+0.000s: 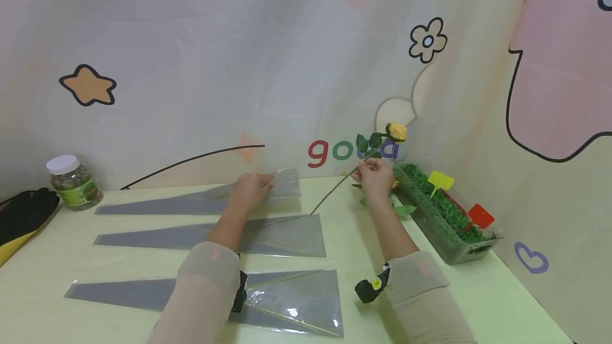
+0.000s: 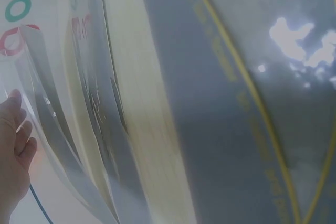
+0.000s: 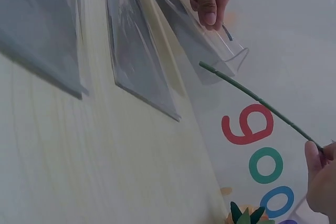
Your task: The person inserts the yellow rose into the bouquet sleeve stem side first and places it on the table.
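My right hand (image 1: 376,178) pinches the green stem of a yellow artificial rose (image 1: 398,131) between thumb and fingers. The bloom and leaves point up to the right, and the bare stem (image 3: 262,102) slants down left. My left hand (image 1: 249,194) grips the wide end of the farthest clear-and-grey flower sleeve (image 1: 158,206). Its mouth stands parted and lifted in the right wrist view, with the stem's tip close in front of it. Two more tapered sleeves lie flat nearer me, a middle one (image 1: 287,235) and a front one (image 1: 296,299).
A clear planter box (image 1: 451,251) with green grass and yellow and red tags stands at the right. Beside it lie more flowers with green leaves (image 1: 405,211). At the left are a lidded jar (image 1: 76,187) and a black and yellow cloth item (image 1: 26,216). A printed curtain (image 1: 287,68) hangs behind.
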Demonstrator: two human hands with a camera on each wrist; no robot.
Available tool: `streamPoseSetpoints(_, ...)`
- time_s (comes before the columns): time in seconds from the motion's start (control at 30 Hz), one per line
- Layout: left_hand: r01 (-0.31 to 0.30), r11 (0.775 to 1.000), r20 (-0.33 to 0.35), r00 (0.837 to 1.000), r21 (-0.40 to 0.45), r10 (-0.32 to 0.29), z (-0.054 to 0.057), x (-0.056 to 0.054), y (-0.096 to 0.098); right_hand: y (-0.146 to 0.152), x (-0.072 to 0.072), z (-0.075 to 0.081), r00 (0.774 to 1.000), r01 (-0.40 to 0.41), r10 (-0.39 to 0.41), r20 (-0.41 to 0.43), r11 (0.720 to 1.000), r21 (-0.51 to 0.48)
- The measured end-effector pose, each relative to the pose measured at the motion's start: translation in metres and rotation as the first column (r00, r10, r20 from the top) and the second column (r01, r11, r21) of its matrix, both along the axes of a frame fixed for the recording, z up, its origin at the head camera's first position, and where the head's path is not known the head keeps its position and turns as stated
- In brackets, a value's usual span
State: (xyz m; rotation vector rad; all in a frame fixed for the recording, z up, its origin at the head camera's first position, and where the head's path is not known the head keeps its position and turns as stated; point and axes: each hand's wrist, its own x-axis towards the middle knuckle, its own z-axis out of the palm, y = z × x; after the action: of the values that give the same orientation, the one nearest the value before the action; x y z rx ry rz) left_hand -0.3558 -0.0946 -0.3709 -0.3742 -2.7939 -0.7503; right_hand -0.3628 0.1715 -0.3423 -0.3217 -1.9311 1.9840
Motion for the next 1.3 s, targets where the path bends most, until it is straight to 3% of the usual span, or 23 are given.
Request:
streamPoseSetpoints(0.33,0.012,1.000,-0.051,0.999,-0.008,-0.012,-0.002,0.000,0.001,-0.006,-0.003,-0.002,0.982,0.124,-0.136,-0.128,0.988,-0.096)
streamPoseSetpoints(0.6,0.015,1.000,-0.031,0.999,0.020,-0.015,-0.004,0.001,-0.001,-0.009,-0.004,-0.003,0.957,0.193,-0.224,-0.184,0.966,-0.172)
streamPoseSetpoints(1.07,0.014,1.000,-0.053,0.999,0.006,-0.014,-0.001,0.002,0.002,-0.034,-0.008,-0.010,0.962,0.142,-0.194,-0.191,0.956,-0.255)
streamPoseSetpoints(1.3,0.017,1.000,-0.048,0.999,0.011,-0.017,-0.002,0.002,0.001,-0.046,-0.006,-0.013,0.979,0.103,-0.140,-0.145,0.966,-0.238)
